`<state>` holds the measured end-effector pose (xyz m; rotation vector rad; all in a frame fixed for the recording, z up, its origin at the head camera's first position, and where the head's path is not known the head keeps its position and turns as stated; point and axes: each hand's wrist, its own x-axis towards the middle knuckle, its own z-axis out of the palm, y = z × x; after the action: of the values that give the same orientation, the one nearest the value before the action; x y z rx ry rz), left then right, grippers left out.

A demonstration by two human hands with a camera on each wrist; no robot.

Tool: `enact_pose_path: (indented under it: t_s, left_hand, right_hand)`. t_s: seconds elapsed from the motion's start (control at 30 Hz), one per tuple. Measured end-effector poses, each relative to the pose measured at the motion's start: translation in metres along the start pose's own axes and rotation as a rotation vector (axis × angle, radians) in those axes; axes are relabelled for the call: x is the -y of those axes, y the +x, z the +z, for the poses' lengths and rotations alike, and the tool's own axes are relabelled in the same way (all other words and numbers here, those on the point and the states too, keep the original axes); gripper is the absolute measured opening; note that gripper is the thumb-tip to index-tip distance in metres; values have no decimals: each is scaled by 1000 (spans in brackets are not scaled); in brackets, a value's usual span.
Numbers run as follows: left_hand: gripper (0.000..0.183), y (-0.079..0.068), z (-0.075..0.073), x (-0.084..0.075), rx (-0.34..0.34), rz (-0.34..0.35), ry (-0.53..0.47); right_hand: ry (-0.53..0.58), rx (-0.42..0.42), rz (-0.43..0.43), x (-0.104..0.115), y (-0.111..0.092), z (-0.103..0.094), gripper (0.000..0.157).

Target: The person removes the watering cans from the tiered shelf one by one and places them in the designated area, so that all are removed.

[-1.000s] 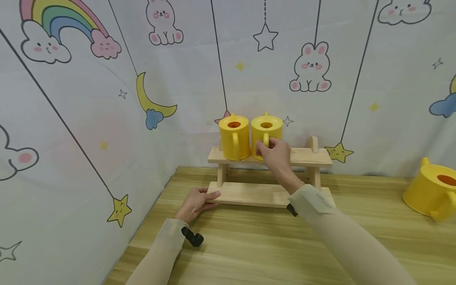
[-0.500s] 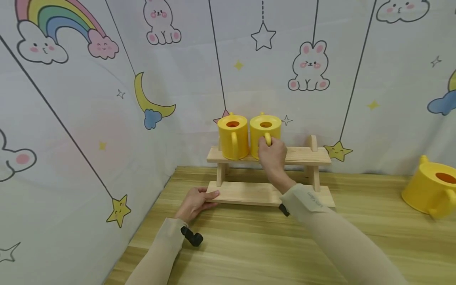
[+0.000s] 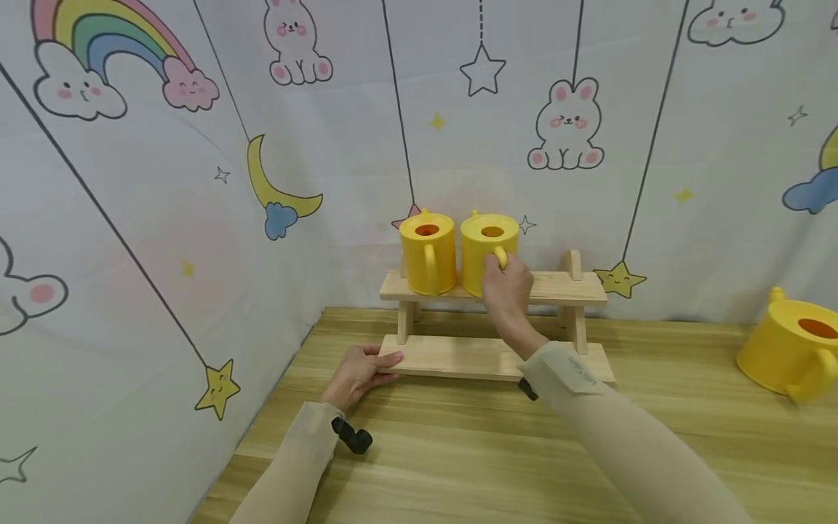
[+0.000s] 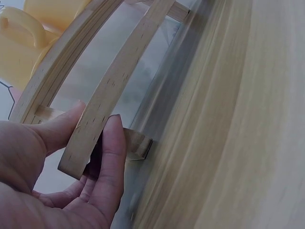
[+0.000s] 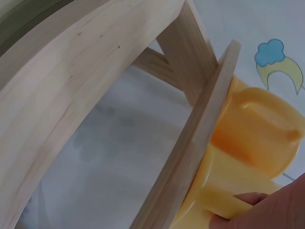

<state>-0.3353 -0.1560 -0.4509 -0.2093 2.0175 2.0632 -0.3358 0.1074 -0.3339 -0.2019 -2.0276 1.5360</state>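
Two yellow watering cans stand side by side on the upper board of a two-tier wooden shelf (image 3: 458,356). My right hand (image 3: 509,291) grips the handle of the right-hand can (image 3: 474,251), whose handle is angled a little rightward; in the right wrist view, fingertips curl round that handle (image 5: 228,204). The left-hand can (image 3: 414,258) has its handle facing me, close beside the other. At the shelf's lower left corner, my left hand (image 3: 358,372) pinches the end of the lower board (image 4: 102,107), thumb on top and fingers underneath.
Over on the right, a third yellow watering can (image 3: 779,356) rests on the wood-grain table (image 3: 458,451). Behind the shelf and along the left side hangs a white cloth (image 3: 366,131) printed with rabbits, stars and clouds. An upright wooden peg (image 3: 575,265) rises from the upper board's right end.
My right hand has closed further round the handle and turned the right-hand can slightly, its handle swinging right and its spout tip left. The left hand keeps its hold on the shelf.
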Motion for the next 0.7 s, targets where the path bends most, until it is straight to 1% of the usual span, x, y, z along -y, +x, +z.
enact_pose_path:
  t_s: [0.17,0.33,0.5,0.7]
  left_hand:
    - [82,1,0,1,-6,-4,4]
    - [81,1,1,0,1,6,5]
    - [78,1,2,0,-4,5,12]
    - [76,2,1,0,-7,5,18]
  right_hand:
    - [3,8,-3,-1,1,-6,39]
    - [10,1,-43,0,2,-15,40]
    - [14,7,-39,1,2,-30,39]
    - [0,9,-33,-2,4,-53,38]
